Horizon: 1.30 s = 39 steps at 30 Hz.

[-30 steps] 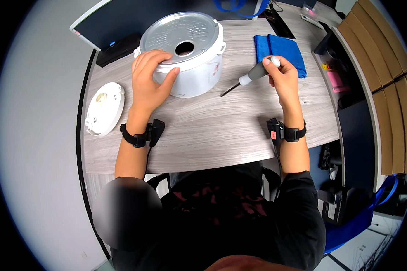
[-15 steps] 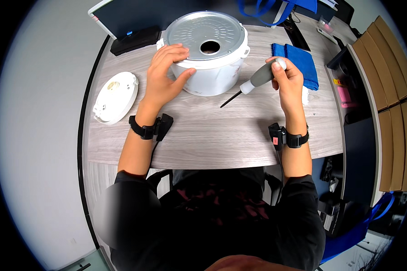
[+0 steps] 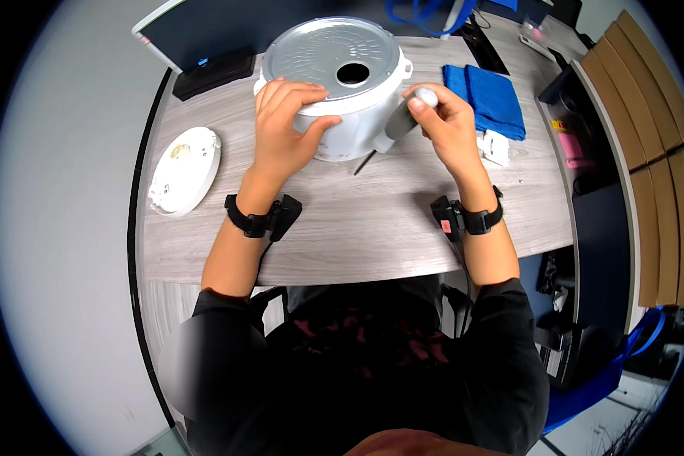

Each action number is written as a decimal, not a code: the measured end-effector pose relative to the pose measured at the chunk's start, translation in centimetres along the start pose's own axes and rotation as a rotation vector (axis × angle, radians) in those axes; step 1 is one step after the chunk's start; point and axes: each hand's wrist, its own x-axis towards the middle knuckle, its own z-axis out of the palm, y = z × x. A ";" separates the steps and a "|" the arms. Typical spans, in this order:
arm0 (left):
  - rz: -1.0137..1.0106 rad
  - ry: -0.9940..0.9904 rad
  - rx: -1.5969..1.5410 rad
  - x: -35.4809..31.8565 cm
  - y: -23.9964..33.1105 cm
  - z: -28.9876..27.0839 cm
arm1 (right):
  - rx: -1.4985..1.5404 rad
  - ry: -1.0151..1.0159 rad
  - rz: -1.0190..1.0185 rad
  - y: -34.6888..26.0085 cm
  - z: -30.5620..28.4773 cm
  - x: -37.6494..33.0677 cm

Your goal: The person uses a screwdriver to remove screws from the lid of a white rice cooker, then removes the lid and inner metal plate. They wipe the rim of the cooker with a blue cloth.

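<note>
White shell: rice cooker body [image 3: 334,83], upturned on the grey wood-grain desk [image 3: 372,228], flat perforated metal base up, round hole near its middle.
Left hand: left hand [image 3: 285,129] spread over near-left rim of cooker, fingers on metal base, thumb against white side wall; pressing rather than closed around anything.
Right hand: right hand [image 3: 444,125] just right of cooker, fingers curled tight round grey handle of screwdriver [image 3: 391,129], thumb over handle's pale end cap.
Screwdriver: slanted, handle up by cooker's right side, dark shaft running down-left to tip by cooker's near bottom edge; whether tip touches cooker or desk cannot be told.
Wrists: black bands with small black boxes [image 3: 262,216] on both, nearer the body than cooker.
Round white part: disc-shaped plate [image 3: 184,169] lying flat on desk, well left of cooker, apart from both hands.
Blue cloth: folded cloth [image 3: 486,95] right of cooker, beyond right hand.
Small white piece: plastic part [image 3: 495,147] near cloth's front edge, right of cooker.
Dark slab: black flat block [image 3: 214,72] at cooker's far left, beside a blue panel with pale rim [image 3: 182,34].
Far right: brown cardboard sheets [image 3: 653,137] stacked on edge, well clear of cooker.
</note>
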 end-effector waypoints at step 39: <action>-0.346 -0.148 -0.400 5.0 2.3 1.1 | 0.115 0.213 -0.378 -8.9 5.9 13.1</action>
